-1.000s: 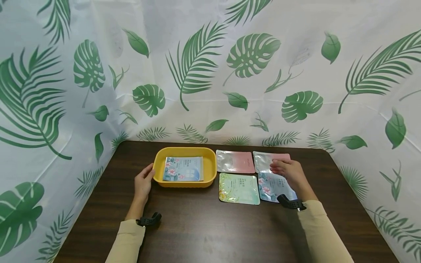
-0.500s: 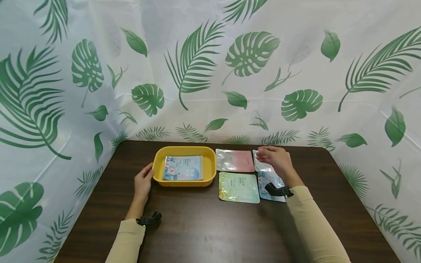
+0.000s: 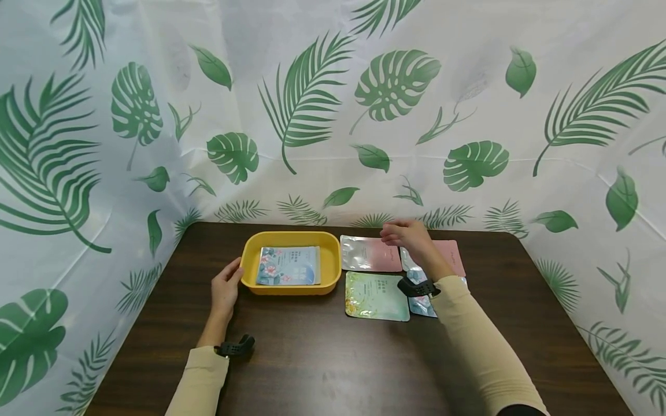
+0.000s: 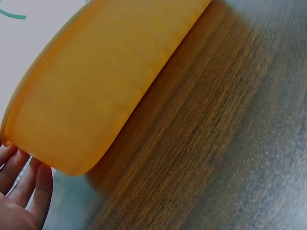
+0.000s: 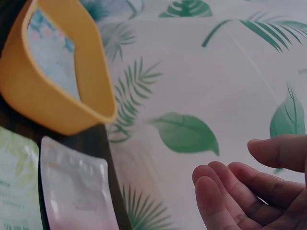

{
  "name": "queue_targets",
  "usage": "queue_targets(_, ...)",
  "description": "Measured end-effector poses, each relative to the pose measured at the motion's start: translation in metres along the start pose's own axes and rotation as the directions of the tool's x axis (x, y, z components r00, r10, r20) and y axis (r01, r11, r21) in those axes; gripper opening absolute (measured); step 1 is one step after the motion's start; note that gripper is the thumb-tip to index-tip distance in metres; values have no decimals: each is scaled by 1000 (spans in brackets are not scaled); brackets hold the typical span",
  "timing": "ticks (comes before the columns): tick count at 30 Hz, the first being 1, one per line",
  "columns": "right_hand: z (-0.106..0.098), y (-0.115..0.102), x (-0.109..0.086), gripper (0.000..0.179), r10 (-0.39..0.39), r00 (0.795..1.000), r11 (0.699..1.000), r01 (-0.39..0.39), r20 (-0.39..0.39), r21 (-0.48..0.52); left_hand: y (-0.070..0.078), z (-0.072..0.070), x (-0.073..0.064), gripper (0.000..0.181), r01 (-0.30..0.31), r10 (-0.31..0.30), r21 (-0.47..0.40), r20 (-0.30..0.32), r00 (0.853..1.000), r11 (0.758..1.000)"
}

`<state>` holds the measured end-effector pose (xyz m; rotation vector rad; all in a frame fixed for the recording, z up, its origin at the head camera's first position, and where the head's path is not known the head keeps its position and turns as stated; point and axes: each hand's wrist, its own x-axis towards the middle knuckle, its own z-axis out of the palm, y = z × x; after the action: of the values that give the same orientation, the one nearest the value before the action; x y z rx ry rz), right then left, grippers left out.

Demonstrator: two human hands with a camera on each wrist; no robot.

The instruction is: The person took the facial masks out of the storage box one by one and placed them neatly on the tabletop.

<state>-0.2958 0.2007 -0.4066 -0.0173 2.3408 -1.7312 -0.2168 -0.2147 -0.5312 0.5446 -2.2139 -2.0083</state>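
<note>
A yellow tray (image 3: 330, 263) stands at the back left of the table with a blue floral sheet-mask sachet (image 3: 289, 266) lying flat inside. My left hand (image 3: 226, 289) touches the tray's left end; in the left wrist view its relaxed fingers (image 4: 42, 184) meet the wall just under the rim. Over the back row of sachets hovers my right hand (image 3: 413, 240), empty, fingers loosely bent and thumb apart in the right wrist view. Beneath and near it lie a silver-pink sachet (image 3: 371, 254), a second silver-pink sachet (image 3: 450, 257), a green sachet (image 3: 377, 296) and a partly hidden blue sachet (image 3: 422, 305).
The dark wood table (image 3: 333, 358) ends just behind the tray and sachets. A white leaf-print cloth (image 3: 312, 190) hangs directly behind its back edge and at both sides. Black wrist cameras sit on both wrists.
My right hand has moved left and slightly back, from over the right-hand sachets toward the left silver-pink one. The left hand, tray and sachets have stayed in place.
</note>
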Motion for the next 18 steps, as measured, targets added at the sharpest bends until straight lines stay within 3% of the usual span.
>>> queue_targets(9, 36, -18, 15, 38, 29, 999, 999, -30, 27, 13, 0, -1, 0, 45, -5, 5, 9, 1, 1000, 1000)
queue_targets(18, 74, -21, 29, 32, 33, 997, 998, -36, 67, 47, -2, -1, 0, 45, -14, 14, 8, -5, 1000, 1000)
